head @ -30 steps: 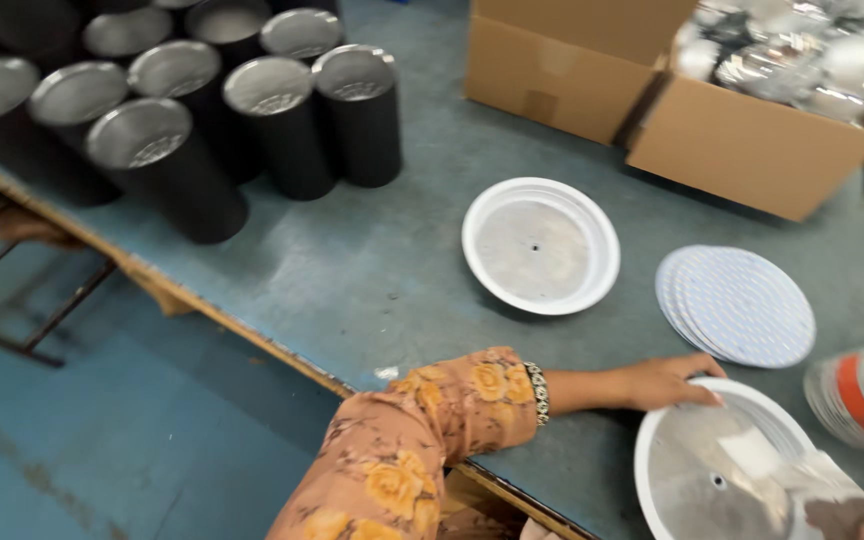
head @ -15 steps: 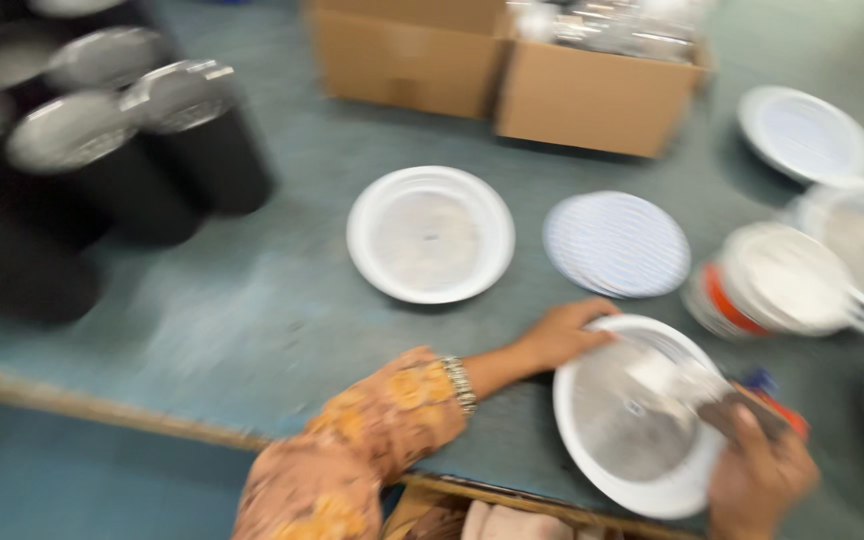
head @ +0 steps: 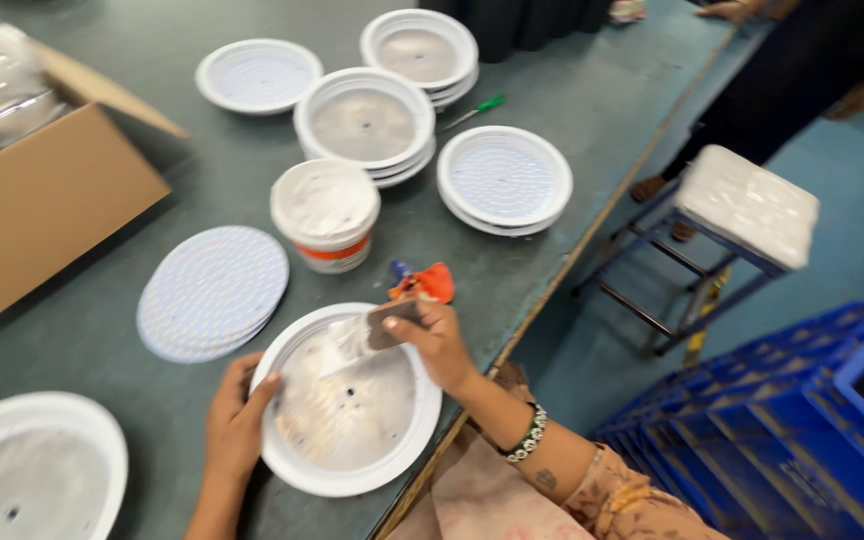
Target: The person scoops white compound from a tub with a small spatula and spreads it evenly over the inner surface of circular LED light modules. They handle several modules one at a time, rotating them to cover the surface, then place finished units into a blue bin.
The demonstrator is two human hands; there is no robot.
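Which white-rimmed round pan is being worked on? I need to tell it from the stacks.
The single pan nearest the table's front edge: the left hand steadies its rim and the right hand holds a scraper over it. The others lie untouched.

cardboard box (head: 47,205) | white tub (head: 325,213) | stool (head: 742,210) | blue crates (head: 802,440)
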